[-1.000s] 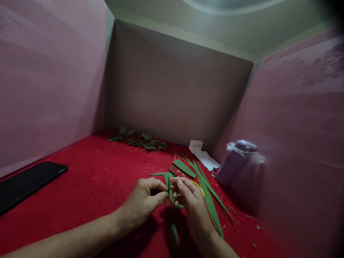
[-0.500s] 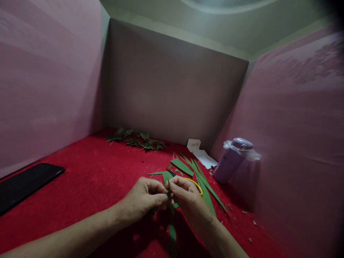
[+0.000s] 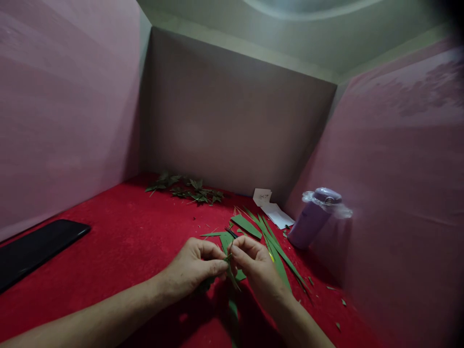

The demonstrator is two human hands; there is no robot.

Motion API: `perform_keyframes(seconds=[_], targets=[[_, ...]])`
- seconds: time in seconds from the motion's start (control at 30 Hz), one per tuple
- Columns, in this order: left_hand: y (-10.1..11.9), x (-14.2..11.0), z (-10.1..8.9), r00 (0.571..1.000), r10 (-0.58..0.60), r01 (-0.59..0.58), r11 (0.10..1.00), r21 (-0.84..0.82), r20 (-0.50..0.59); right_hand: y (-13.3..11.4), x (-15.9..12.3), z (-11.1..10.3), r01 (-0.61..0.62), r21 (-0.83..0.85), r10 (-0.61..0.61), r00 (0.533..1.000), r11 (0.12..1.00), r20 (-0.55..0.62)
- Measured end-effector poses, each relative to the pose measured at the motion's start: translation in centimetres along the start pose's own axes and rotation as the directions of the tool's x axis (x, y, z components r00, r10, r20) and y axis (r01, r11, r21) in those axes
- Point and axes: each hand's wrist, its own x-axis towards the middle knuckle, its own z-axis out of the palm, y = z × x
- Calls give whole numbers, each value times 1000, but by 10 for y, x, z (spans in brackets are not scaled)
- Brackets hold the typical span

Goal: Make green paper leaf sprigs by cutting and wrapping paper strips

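My left hand (image 3: 197,266) pinches a green leaf strip (image 3: 233,280) between thumb and forefinger, low in the middle of the view. Thumb and fingers of my right hand (image 3: 255,261) are closed at the strip's upper end, close beside the left fingertips. Part of the strip is hidden behind the fingers, and its narrow end hangs below them. Another green strip (image 3: 233,314) lies lower down in shadow. Just beyond the hands are cut leaf pieces (image 3: 246,225) and dark-bladed scissors (image 3: 231,233), whose yellow handle is mostly covered by my right hand.
Long green leaves (image 3: 277,251) lie to the right on the red cloth (image 3: 130,241). Leafy sprigs (image 3: 197,192) rest at the back. White papers (image 3: 275,215) and a purple tumbler (image 3: 311,220) stand near the right wall. A black phone (image 3: 39,249) lies far left.
My right hand has shifted slightly and now covers more of the scissors' yellow handle. The leaf strip's end has turned and shows more below the fingers. My left hand keeps its pinch.
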Motion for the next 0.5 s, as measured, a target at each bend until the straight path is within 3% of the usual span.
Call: perform_keyframes(seconds=[0.23,0.5], targets=[[-6,2,-3,999,12,-13,1000,-7,-48,-3,-1,3,116,-203,-126,991,972,-36],[-7,5,-3,996,47,-55,993,-101,-81,0,-2,2,195,-324,-212,977,926,-19]])
